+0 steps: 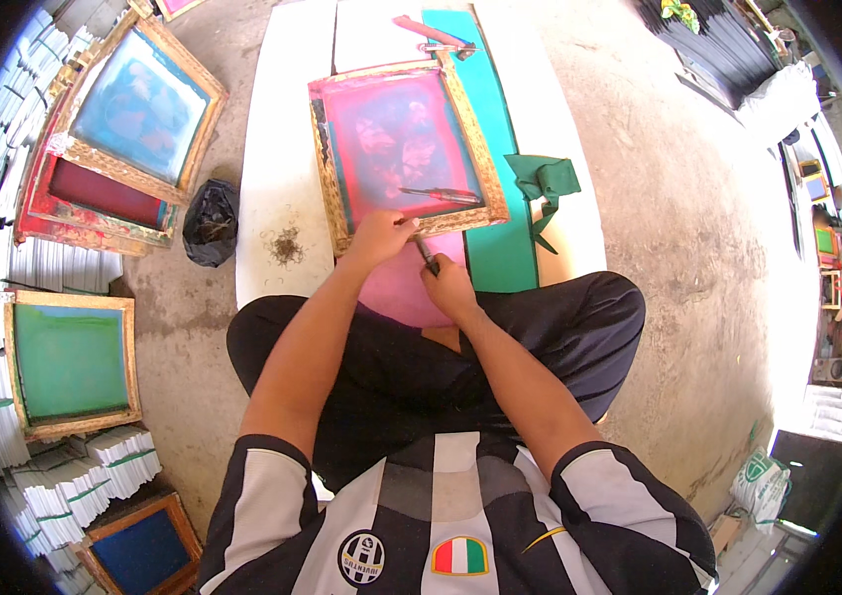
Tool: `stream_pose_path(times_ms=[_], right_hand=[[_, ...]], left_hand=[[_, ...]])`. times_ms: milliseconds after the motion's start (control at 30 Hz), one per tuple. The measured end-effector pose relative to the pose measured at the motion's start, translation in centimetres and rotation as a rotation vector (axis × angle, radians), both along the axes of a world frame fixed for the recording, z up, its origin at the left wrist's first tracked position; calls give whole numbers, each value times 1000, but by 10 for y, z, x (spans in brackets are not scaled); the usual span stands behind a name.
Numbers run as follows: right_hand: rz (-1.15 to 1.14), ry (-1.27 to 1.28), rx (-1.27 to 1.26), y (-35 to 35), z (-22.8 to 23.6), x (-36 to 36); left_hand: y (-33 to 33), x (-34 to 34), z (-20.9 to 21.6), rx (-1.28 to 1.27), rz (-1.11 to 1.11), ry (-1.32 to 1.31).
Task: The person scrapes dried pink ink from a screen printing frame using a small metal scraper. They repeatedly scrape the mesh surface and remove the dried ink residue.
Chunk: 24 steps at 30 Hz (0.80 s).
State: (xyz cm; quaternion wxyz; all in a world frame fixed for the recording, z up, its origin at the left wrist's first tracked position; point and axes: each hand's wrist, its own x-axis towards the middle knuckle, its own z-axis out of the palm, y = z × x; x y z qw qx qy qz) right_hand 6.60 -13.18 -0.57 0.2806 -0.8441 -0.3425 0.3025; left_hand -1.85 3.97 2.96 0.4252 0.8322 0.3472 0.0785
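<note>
A wooden-framed printing screen with pink and blue mesh (381, 149) lies in front of me, its near wooden edge closest to my hands. My left hand (381, 240) is at that near edge, thumb and fingers closed together; what they pinch is too small to make out. My right hand (452, 288) grips a slim dark-handled tool (428, 256), its front end pointing toward the frame beside my left fingertips. Its kind cannot be told. A red-handled tool (446, 195) rests across the mesh. Pink sheet material (406, 288) shows below the frame, over my lap.
Green cloth (545, 183) is bunched right of the frame, on a white table (282, 119) with a teal strip (500, 238). A hammer (436, 37) lies at the far end. Leftward are a black plastic bag (211, 223), other screens (74, 362) and stacked white sheets (64, 486).
</note>
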Motion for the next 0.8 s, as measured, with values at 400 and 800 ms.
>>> stream_pose_path(times_ms=[400, 800], right_hand=[[363, 47, 3, 25, 50, -20], [-39, 62, -120, 2, 12, 29]], left_hand=[[48, -55, 33, -607, 61, 197], [70, -88, 29, 124, 307, 771]])
